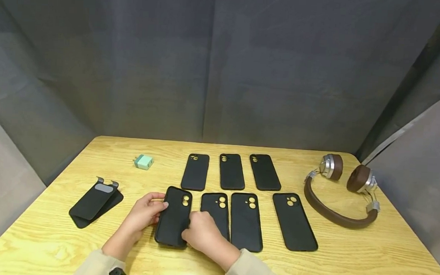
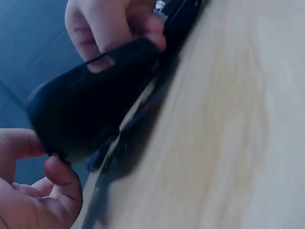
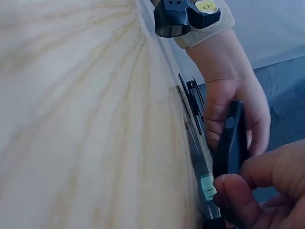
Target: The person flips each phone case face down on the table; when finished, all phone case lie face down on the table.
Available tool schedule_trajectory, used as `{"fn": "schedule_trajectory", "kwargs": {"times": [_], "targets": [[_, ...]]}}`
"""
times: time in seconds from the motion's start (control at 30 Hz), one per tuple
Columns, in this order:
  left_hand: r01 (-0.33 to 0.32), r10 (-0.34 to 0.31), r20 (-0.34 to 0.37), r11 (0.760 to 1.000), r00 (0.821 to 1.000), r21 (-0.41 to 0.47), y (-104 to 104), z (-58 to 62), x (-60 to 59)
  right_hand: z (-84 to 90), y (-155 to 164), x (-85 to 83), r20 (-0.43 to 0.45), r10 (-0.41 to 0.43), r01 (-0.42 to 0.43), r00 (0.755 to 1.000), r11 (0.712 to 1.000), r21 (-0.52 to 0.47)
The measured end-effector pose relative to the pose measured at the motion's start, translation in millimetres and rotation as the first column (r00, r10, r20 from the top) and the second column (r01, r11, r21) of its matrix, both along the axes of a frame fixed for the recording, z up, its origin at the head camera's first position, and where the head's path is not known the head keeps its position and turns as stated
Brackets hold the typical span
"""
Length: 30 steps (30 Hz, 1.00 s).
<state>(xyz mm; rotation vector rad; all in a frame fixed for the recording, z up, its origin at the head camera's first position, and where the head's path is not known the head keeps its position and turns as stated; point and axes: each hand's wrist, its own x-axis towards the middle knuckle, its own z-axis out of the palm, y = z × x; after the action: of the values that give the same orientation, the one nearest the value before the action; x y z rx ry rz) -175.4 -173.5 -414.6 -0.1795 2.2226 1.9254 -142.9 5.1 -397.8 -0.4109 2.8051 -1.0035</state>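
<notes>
Over the wooden desk (image 1: 332, 266), well short of its back edge, a black phone case (image 1: 173, 221) is pinched at opposite sides by the left hand (image 1: 145, 214) and right hand (image 1: 203, 231). If the right hand were swung rightward, the neighbouring case (image 1: 221, 218) could be knocked askew.

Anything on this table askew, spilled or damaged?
Mildly odd: left of the black rectangular phone case gripped by the left hand and right hand, a black flat two-panel item with a grey oval lies slanted and fanned, not aligned. No spill or damage is visible.
</notes>
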Motion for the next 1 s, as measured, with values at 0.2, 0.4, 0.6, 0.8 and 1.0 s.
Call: {"fn": "schedule_trajectory", "kwargs": {"times": [0.2,0.4,0.6,0.8,1.0], "targets": [[-0.004,0.008,-0.035,0.993,0.999,0.121,8,14.7,5.0,-5.6,-5,0.8,0.043,0.013,-0.006,0.999,0.989,-0.145],[0.005,0.001,-0.054,0.995,0.999,0.102,11,27.6,7.9,-10.3,-11,1.6,0.116,0.043,-0.011,0.992,0.964,-0.266],[-0.011,0.016,-0.049,0.995,0.999,0.098,10,25.1,10.7,-16.1,-12,-0.7,0.193,0.011,0.047,0.981,0.955,-0.294],[-0.008,0.014,-0.045,0.992,0.999,0.130,17,21.7,10.5,-18.4,-13,-2.6,0.210,0.001,0.060,0.978,0.957,-0.282],[-0.013,0.020,-0.058,0.992,0.998,0.126,28,23.7,8.3,-17.0,-10,-2.7,0.248,0.008,0.080,0.969,0.936,-0.343]]}}
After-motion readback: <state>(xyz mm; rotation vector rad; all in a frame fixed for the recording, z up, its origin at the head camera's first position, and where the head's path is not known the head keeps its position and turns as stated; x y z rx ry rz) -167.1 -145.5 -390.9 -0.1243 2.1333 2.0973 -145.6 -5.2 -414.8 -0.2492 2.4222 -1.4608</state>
